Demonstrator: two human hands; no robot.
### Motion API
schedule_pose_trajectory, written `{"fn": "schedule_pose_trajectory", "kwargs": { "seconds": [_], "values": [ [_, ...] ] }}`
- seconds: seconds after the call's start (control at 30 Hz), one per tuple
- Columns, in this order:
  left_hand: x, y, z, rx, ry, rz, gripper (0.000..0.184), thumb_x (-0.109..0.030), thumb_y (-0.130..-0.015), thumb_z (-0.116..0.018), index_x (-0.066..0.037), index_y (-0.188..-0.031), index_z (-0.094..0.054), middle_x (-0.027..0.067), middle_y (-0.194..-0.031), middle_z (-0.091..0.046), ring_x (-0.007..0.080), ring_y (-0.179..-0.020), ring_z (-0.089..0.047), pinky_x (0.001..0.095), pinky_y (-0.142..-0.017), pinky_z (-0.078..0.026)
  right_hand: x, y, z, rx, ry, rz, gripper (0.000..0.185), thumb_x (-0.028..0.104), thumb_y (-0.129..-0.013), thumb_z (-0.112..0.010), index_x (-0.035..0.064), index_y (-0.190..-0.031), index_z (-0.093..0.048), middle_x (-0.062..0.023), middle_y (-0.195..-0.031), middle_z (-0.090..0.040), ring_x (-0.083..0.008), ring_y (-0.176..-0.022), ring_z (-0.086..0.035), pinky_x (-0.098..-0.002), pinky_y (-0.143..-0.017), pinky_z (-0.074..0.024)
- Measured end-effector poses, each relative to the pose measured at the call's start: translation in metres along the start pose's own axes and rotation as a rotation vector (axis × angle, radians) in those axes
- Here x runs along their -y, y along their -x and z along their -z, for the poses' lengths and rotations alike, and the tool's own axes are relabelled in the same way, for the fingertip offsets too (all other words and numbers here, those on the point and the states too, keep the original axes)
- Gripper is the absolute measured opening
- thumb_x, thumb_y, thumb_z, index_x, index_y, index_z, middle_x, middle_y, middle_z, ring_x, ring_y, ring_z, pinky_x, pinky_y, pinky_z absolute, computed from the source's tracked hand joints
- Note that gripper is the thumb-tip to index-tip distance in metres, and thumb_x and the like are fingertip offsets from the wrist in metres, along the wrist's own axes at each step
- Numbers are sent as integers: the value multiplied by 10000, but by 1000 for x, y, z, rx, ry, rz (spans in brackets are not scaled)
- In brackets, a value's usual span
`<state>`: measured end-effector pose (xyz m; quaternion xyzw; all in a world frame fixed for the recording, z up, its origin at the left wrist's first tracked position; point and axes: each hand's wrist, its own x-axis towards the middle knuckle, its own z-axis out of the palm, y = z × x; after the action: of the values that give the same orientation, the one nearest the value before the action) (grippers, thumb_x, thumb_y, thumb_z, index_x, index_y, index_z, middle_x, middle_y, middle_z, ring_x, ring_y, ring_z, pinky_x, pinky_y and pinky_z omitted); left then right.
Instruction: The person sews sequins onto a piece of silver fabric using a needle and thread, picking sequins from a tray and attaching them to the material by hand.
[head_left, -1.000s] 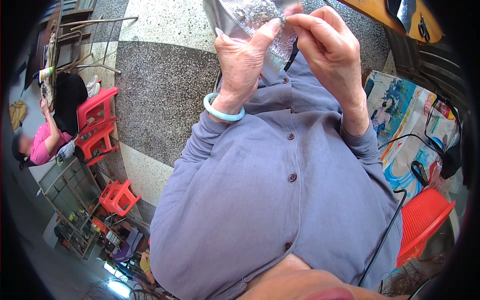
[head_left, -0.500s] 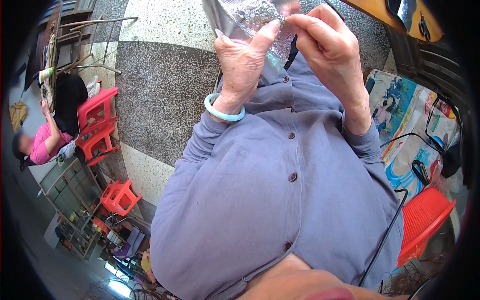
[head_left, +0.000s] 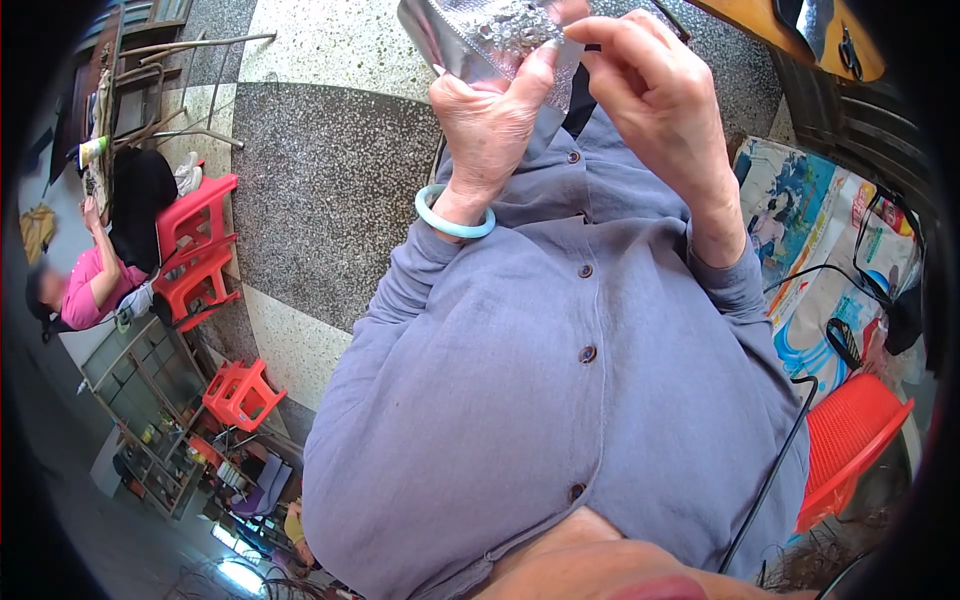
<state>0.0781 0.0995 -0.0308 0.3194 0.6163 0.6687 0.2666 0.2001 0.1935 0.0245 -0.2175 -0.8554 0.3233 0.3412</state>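
Note:
In my left hand point(head_left: 485, 130), thumb on top, is a shiny silver piece of fabric point(head_left: 430, 35) with clear, glittering beads point(head_left: 515, 28) clustered on it. A pale blue bangle point(head_left: 452, 222) circles that wrist. Close to the right edge of the beaded patch is my right hand point(head_left: 655, 95), its thumb and fingers curled together in a pinch. Whatever those fingertips hold is too small to make out. Part of the fabric's far side runs out of view at the top.
At the upper right, scissors point(head_left: 850, 55) lie on a wooden surface point(head_left: 730, 12). Printed sheets point(head_left: 790, 210) with black cords are on my right, above a red chair point(head_left: 850, 450). Red stools point(head_left: 243, 395) and a seated person in pink point(head_left: 95, 285) are to the left.
The silver fabric has tilted and shifted slightly left, and its lower hanging part is less visible. My right fingertips have drawn a little apart from my left thumb.

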Motion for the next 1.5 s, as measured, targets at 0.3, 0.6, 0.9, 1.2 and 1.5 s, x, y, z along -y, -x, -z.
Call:
{"fn": "schedule_pose_trajectory", "kwargs": {
  "seconds": [0.3,0.6,0.9,1.2,1.5],
  "values": [
    [-3,7,-9,-41,-17,-108,85,-35,-832,-743,34,-877,-722,4,-796,-690,19,-653,-585,179,-539,-478,-6,6,-5,89,-492,-420,167,-43,-885,-593,16,-1035,-550,33,-790,-484,-9,-639,-408,-171,-558,-359],
    [-13,-3,6,104,167,2,145,-54,-821,-753,29,-938,-734,30,-862,-723,41,-677,-624,198,-597,-522,13,4,51,100,-53,-264,153,106,-896,-693,-16,-964,-628,-32,-899,-591,-84,-680,-518,-213,-605,-429],
    [-18,-1,8,326,287,139,182,-77,-813,-758,-8,-979,-727,37,-853,-722,68,-754,-650,219,-676,-534,-36,-2,48,-142,-176,-108,145,118,-951,-618,-21,-945,-661,-17,-807,-591,-72,-723,-520,-216,-642,-432],
    [-22,-4,14,462,123,116,302,-41,-812,-749,55,-1085,-662,116,-965,-712,134,-815,-682,265,-749,-568,-60,23,9,403,-1030,-605,256,119,-932,-636,-35,-1133,-663,-19,-1043,-672,-88,-938,-600,-246,-824,-493],
    [-29,-11,19,640,213,336,422,63,-844,-664,21,-1250,-561,65,-1110,-658,130,-959,-633,274,-846,-531,-60,54,-14,181,-1351,-949,283,13,-931,-565,-47,-1207,-578,-63,-925,-589,-128,-764,-562,-257,-670,-463]
  ]
}}
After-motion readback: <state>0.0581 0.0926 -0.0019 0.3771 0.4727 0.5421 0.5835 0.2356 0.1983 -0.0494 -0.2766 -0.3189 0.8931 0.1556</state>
